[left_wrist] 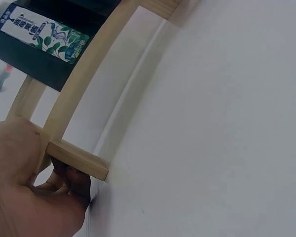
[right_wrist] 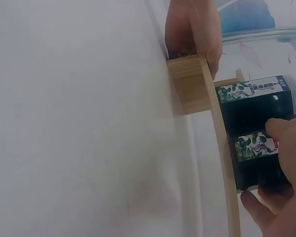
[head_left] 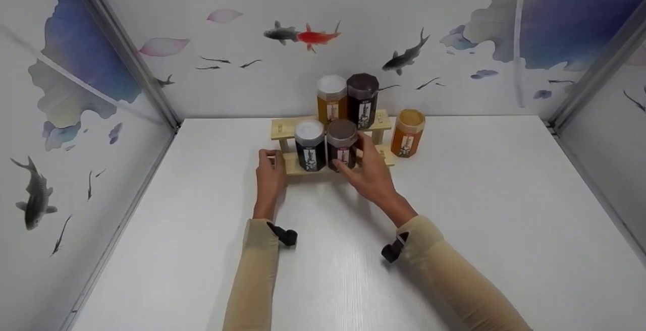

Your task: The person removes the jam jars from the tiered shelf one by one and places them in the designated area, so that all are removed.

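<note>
My right hand (head_left: 372, 172) grips a dark jar with a brownish lid (head_left: 342, 130), thumb at its front and fingers round its right side. This jar stands on the lower step of a two-step wooden rack (head_left: 283, 129). Touching distance to its left is a dark jar with a white lid (head_left: 310, 144). My left hand (head_left: 270, 177) holds the rack's left end, its fingers curled beside the end leg; the left wrist view shows the hand (left_wrist: 44, 197) against the wooden end piece (left_wrist: 79, 160). In the right wrist view, a patterned label (right_wrist: 256, 146) shows on the gripped jar.
On the upper step stand an amber jar with a white lid (head_left: 332, 100) and a dark jar with a dark lid (head_left: 362, 100). Right of the rack, an orange jar (head_left: 408, 134) stands on the white table (head_left: 484, 210). Printed wall panels (head_left: 227, 68) enclose the back and sides.
</note>
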### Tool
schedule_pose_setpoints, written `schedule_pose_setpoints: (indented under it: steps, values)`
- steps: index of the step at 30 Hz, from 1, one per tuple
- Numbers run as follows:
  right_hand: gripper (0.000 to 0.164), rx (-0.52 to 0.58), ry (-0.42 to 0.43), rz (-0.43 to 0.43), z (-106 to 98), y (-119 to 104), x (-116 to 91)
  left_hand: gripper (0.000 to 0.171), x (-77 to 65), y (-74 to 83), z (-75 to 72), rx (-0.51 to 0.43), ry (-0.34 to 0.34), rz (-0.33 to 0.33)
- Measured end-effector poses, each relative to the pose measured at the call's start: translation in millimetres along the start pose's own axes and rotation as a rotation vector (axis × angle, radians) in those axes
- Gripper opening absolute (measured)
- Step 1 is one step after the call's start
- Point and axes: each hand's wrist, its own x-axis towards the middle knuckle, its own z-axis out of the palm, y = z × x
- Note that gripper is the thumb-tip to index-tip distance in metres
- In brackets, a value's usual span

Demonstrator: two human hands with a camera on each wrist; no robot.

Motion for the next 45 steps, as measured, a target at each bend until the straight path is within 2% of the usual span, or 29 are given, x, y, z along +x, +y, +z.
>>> schedule_pose_setpoints:
  steps: [11, 17, 22, 34, 38, 45]
  values:
    - [0.082, 0.11, 0.011, -0.026, -9, 6, -12, 0.034, 1.0, -0.8, 1.0, 0.002, 0.005, -0.015]
    - [0.083, 0.135, 0.035, -0.052, -24, 16, -25, 0.033, -1.0, -3.0, 3.4, -0.005, 0.012, -0.015]
    - [0.084, 0.167, 0.071, -0.036, -45, 28, -35, 0.033, -1.5, -2.2, 3.8, -0.017, 0.01, 0.007]
    - [0.08, 0.106, 0.15, 0.014, -118, 70, -50, 0.033, -1.2, -0.5, 1.1, -0.022, -0.001, 0.006]
    - [0.082, 0.078, 0.148, 0.069, -140, 87, -51, 0.033, -0.3, -1.7, 0.9, -0.012, -0.001, 0.005]
    - [0.092, 0.013, 0.038, 0.273, -165, 116, -48, 0.033, 0.9, -1.6, 2.3, -0.007, 0.004, 0.006]
